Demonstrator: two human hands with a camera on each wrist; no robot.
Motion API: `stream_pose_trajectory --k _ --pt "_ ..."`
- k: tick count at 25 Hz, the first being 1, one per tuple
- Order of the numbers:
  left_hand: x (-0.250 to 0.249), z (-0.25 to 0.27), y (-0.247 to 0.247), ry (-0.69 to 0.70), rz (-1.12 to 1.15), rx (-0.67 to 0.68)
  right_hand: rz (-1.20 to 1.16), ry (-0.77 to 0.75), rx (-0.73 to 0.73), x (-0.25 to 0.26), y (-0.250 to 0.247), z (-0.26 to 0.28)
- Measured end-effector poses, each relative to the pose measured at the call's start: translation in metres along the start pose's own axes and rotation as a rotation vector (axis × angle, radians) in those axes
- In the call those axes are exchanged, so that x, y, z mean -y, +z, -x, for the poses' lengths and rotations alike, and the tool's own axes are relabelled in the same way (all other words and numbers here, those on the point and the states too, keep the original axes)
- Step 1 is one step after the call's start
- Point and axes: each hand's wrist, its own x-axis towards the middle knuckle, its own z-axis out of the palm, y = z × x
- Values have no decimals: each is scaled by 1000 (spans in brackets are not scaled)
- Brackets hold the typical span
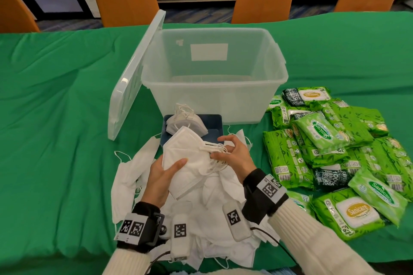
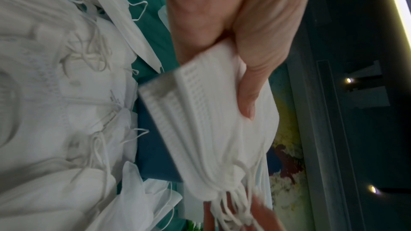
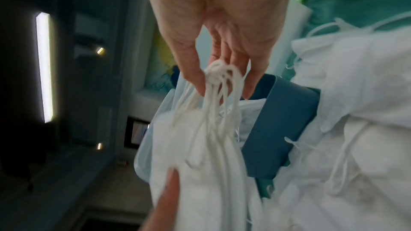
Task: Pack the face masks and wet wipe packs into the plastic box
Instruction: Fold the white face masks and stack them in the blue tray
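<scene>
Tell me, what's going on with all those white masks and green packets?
A person is tidying a stack of face masks. The left hand grips the stack, and the right hand pinches its ear loops. More masks lie loose below. The plastic box holds nothing yet, and the wet wipe packs wait beside it.

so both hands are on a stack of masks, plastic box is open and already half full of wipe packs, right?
Not quite. The plastic box is open but holds nothing; the head view shows its bare bottom. The wipe packs all lie piled on the green cloth to its right. The rest stands: the left hand grips the stack of masks and the right hand gathers its ear loops.
</scene>
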Motion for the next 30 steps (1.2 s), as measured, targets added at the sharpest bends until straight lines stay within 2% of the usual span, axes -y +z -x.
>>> stream_pose_trajectory --k 4,6,7,10,13,19,24,27,30 --pt "-1 -1 -6 -28 16 11 -490 166 113 5 -9 -1" --pt "0 1 -8 -45 15 4 -576 237 176 1 -8 1" --pt "2 2 -10 -60 21 -6 -524 257 222 -3 -7 3" --pt "11 9 -18 -119 34 -29 -165 245 351 -20 5 12" --pt "21 13 -26 -164 59 -61 12 153 282 -36 16 14" --pt "24 18 -34 -173 30 -77 66 165 286 -40 20 18" --pt "22 20 -34 -147 48 -113 -210 201 204 -25 -5 2" --pt "18 16 -23 -150 19 -107 -70 172 228 -22 -17 -6" --pt "16 12 -9 -167 -23 -78 82 65 307 -21 -36 -3"
